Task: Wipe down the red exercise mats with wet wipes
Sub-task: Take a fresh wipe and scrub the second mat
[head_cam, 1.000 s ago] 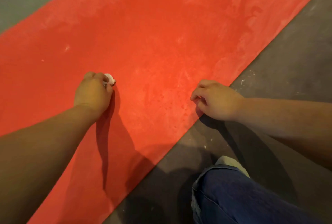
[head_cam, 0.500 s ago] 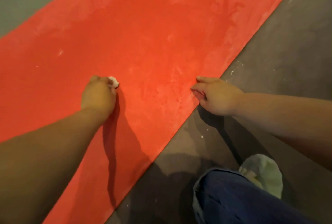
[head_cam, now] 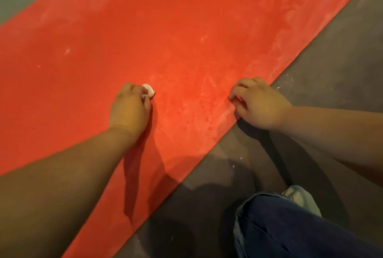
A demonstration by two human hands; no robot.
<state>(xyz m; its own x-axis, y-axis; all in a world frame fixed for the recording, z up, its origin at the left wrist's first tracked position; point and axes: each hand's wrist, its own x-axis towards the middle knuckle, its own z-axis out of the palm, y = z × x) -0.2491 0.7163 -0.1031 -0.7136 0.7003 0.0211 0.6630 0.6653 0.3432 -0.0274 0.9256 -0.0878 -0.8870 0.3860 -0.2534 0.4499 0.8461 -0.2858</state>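
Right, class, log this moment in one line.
left hand: grips balled wet wipe on red mat | right hand: curled fingers hold mat edge | mat far end: whitish smears

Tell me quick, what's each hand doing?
Left hand: closed on a balled-up wipe, on the red mat.
Right hand: curled, seems to pinch the mat's edge.

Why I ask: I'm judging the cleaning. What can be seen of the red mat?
The red mat is a thin, rubbery-looking sheet lying flat on the grey floor, running diagonally away. Pale dusty smears cover its far end and right side. The left hand presses a white wipe onto its middle; the right hand rests curled fingers on its right edge.
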